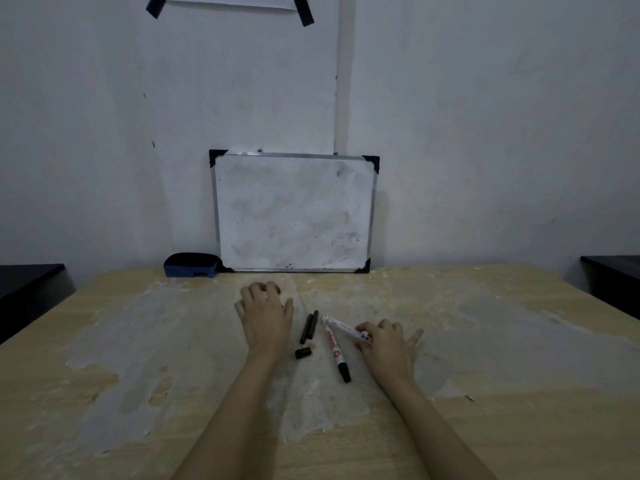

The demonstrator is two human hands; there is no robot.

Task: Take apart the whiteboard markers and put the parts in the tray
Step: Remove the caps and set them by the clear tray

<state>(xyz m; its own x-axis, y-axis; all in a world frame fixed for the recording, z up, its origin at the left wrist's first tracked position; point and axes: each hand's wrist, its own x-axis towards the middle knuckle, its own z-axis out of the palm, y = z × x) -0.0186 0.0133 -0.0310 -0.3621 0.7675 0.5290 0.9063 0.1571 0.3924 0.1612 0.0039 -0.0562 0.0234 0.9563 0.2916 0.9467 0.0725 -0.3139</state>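
A whole whiteboard marker (335, 348) with a black cap lies on the table between my hands. A second white marker barrel (341, 328) lies slanted beside it, and my right hand (386, 344) pinches its near end against the table. Two thin black ink sticks (309, 326) lie side by side left of the markers, with a short black cap (302, 353) just below them. My left hand (266, 313) rests palm down left of the sticks, fingers curled over something dark that I cannot make out. No tray is in view.
A small whiteboard (294, 213) leans on the wall at the table's (519, 427) far edge. A blue eraser (191, 265) sits to its left. Dark furniture (27, 292) flanks the table on both sides.
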